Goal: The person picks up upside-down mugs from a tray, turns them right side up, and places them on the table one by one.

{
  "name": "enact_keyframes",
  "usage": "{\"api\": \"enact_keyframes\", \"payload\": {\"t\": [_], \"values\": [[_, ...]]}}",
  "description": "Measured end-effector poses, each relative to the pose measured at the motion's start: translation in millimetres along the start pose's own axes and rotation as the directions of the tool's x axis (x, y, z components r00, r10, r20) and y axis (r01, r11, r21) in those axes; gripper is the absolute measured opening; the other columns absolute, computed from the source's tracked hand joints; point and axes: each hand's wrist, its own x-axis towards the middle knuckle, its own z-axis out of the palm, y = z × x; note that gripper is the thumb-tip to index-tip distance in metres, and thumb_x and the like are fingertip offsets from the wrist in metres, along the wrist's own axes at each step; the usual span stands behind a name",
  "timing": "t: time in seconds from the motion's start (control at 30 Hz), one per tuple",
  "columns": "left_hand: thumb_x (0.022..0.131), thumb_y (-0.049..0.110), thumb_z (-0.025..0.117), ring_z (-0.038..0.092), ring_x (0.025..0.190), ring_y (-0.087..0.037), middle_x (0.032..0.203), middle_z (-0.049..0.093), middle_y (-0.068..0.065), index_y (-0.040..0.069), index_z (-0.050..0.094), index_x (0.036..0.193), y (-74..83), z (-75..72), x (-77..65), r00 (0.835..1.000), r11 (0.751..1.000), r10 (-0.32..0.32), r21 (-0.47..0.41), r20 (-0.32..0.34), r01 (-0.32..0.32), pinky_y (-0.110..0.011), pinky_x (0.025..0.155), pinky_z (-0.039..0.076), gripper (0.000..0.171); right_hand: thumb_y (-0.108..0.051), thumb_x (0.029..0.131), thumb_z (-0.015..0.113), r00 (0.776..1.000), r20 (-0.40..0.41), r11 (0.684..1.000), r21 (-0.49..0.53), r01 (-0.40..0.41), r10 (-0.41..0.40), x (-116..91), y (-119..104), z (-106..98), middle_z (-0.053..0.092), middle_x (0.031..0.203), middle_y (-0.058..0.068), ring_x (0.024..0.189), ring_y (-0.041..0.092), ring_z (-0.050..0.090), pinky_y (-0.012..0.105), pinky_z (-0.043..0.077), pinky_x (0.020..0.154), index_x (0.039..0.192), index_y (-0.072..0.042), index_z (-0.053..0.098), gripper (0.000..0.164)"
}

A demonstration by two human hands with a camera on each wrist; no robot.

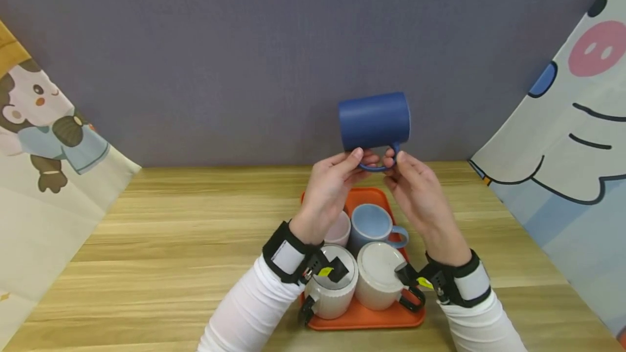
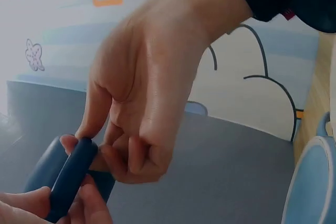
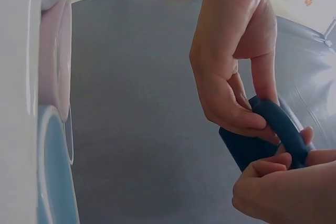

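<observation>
A dark blue mug (image 1: 375, 119) is held up on its side above the far end of the table, its handle pointing down toward me. My left hand (image 1: 329, 189) pinches the handle on its left part, thumb on top, close under the mug's body. From the other side my right hand (image 1: 418, 197) grips the same handle with thumb and fingers. In the left wrist view the dark blue handle (image 2: 73, 174) lies between the fingers of both hands. The right wrist view shows the handle (image 3: 281, 127) with the mug body partly hidden behind the hands.
Below my hands an orange tray (image 1: 367, 319) rests on the wooden table (image 1: 195, 259). It carries a light blue mug (image 1: 371, 221), a pink mug (image 1: 339, 230) partly behind my left wrist, and two whitish mugs with black handles, one a ribbed mug (image 1: 337, 297). A grey panel (image 1: 220, 69) stands behind.
</observation>
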Motion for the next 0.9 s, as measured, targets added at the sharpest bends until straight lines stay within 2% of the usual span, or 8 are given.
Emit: {"api": "enact_keyframes", "payload": {"t": [0.03,0.27,0.4,0.57,0.7,0.9], "values": [[0.094,0.011,0.057,0.068,0.081,-0.011,0.079,0.070,0.000,-0.012,0.062,0.113,-0.2,0.2,0.0,1.000,1.000,-0.001,-0.014,0.000,0.001,-0.039,0.094,0.049,0.030,-0.024,0.102,0.038,1.000,0.008,1.000,0.011,-0.007,0.006,0.2,0.4,-0.3,0.054,0.093,-0.006,0.084,0.010,0.041,0.021,0.027,0.072,0.095,-0.014,0.062,0.027],[0.096,0.011,0.054,0.065,0.078,-0.010,0.080,0.067,-0.001,-0.004,0.064,0.101,-2.1,-0.1,1.3,1.000,0.996,-0.015,-0.088,-0.019,0.013,-0.024,0.081,0.051,0.019,-0.022,0.103,0.035,0.997,0.065,0.994,0.093,-0.053,0.047,2.3,1.7,-1.5,0.053,0.097,-0.004,0.085,0.010,0.040,0.021,0.027,0.070,0.099,-0.011,0.062,0.029],[0.098,0.013,0.051,0.066,0.077,-0.010,0.078,0.067,0.000,0.004,0.064,0.091,-4.1,-0.8,1.9,1.000,0.994,-0.015,-0.106,-0.024,0.012,-0.024,0.081,0.050,0.017,-0.021,0.103,0.035,0.991,0.090,0.979,0.168,-0.115,0.101,3.4,2.0,-2.9,0.055,0.101,-0.004,0.086,0.010,0.041,0.020,0.028,0.070,0.102,-0.010,0.063,0.031],[0.099,0.016,0.049,0.065,0.077,-0.009,0.076,0.068,0.001,0.008,0.062,0.086,-4.8,-2.6,1.4,0.999,0.995,-0.018,-0.098,-0.029,0.015,-0.025,0.081,0.049,0.020,-0.020,0.103,0.035,0.983,0.101,0.961,0.218,-0.170,0.151,4.6,2.9,-2.3,0.059,0.102,-0.004,0.086,0.010,0.044,0.020,0.032,0.071,0.107,-0.008,0.065,0.032],[0.099,0.017,0.049,0.064,0.075,-0.009,0.076,0.065,0.001,0.007,0.061,0.084,-5.6,-2.8,-0.2,0.999,0.995,-0.007,-0.104,-0.044,0.003,-0.025,0.082,0.049,0.022,-0.021,0.102,0.037,0.979,0.079,0.960,0.198,-0.199,0.186,4.8,3.0,-1.8,0.060,0.102,-0.003,0.086,0.011,0.044,0.019,0.034,0.073,0.109,-0.008,0.065,0.031],[0.098,0.014,0.051,0.064,0.070,-0.011,0.071,0.062,0.000,0.006,0.062,0.082,-5.5,-4.1,-0.9,0.998,0.992,0.004,-0.123,-0.057,-0.011,-0.026,0.081,0.050,0.021,-0.026,0.101,0.041,0.970,0.025,0.967,0.078,-0.244,0.242,2.6,2.1,-1.4,0.058,0.097,-0.004,0.086,0.011,0.044,0.019,0.038,0.074,0.105,-0.014,0.065,0.027]]}}
